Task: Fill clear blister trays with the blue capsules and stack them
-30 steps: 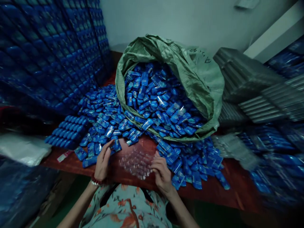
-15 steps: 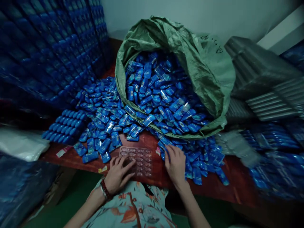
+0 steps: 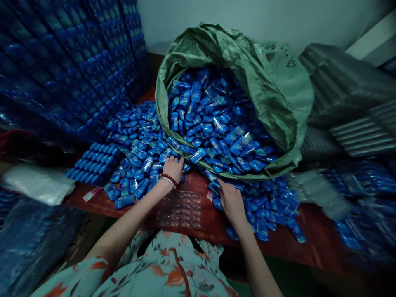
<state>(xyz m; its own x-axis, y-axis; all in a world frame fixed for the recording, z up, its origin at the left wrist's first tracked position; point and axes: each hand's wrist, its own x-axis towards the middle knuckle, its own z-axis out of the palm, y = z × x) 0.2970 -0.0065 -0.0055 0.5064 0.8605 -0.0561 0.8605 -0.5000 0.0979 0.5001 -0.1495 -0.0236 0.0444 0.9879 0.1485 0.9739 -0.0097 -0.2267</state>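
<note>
Small blue packs (image 3: 198, 95) spill from a green sack (image 3: 275, 95) onto the red table (image 3: 201, 181). My left hand (image 3: 173, 169), with a beaded bracelet, reaches into the loose packs at the sack's lower left edge; its fingers are curled and what they hold is hidden. My right hand (image 3: 230, 198) is at the packs below the sack's mouth, thumb and fingers bent around a blue pack. Between my forearms a clear moulded tray (image 3: 184, 210) lies flat near the table's front edge, with no blue packs in its hollows.
Tall stacks of blue packs (image 3: 77, 62) stand at the left, with a filled tray (image 3: 94, 163) in front. White plastic (image 3: 38, 183) lies at the left edge. Grey trays (image 3: 343, 82) and bagged blue packs (image 3: 365, 214) are at the right.
My left hand has moved from the clear tray up to the packs by the sack. My right hand stays by the right-hand packs. The view has shifted slightly.
</note>
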